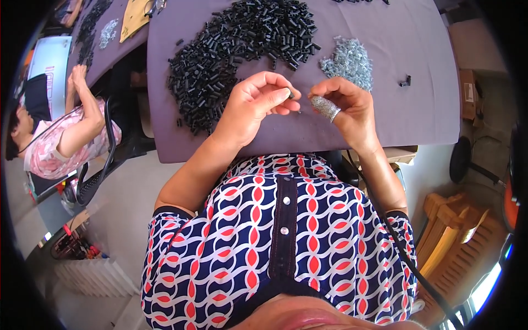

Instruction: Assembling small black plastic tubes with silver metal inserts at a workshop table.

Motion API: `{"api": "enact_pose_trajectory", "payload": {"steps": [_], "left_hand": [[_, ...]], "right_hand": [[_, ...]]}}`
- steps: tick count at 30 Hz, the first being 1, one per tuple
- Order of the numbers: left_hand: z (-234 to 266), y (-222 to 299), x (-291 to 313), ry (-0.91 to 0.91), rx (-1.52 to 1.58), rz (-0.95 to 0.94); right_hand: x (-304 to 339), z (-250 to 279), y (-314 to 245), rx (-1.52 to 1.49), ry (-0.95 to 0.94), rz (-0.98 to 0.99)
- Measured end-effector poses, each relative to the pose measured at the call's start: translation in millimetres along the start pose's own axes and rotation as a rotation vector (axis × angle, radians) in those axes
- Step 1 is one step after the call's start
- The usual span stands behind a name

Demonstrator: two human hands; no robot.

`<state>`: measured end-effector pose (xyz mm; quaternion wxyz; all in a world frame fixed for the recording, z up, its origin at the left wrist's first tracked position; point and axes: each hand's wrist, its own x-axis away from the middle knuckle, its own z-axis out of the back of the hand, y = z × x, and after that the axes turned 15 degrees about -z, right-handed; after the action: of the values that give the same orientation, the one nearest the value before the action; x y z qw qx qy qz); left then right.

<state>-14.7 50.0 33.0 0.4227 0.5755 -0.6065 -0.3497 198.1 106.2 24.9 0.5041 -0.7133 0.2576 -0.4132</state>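
Note:
My left hand (250, 107) is closed in a pinch above the near part of the table, with a small black plastic piece (290, 94) barely showing between thumb and fingertips. Facing it, a short gap away, my right hand (352, 110) has its thumb and forefinger pressed together; anything held there is too small to make out. A silvery, glittering cover (324, 107) wraps one digit of that hand. Beyond my left hand spreads a big heap of short black tube-like pieces (236, 49). Behind my right hand lies a smaller pile of shiny silver-grey bits (352, 61).
A purplish cloth covers the table (407, 115). Two or so loose black pieces (406, 81) lie at its right. On the left, another person (71, 126) sits at a table with similar piles. Wooden chair-like furniture (451, 225) stands at lower right; a black cable (396, 236) runs down my right side.

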Motion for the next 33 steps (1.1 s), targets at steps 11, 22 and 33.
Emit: {"api": "enact_pose_trajectory", "payload": {"steps": [11,22,33], "left_hand": [[2,-19,5,0.005,0.172,0.030],[6,-8,26,-0.186,-0.261,0.039],[14,-6,43,-0.067,0.220,0.277]], "right_hand": [[-2,-11,1,0.175,0.043,0.104],[13,-11,-12,0.388,-0.128,-0.032],[14,-23,-7,0.381,-0.218,0.094]]}}
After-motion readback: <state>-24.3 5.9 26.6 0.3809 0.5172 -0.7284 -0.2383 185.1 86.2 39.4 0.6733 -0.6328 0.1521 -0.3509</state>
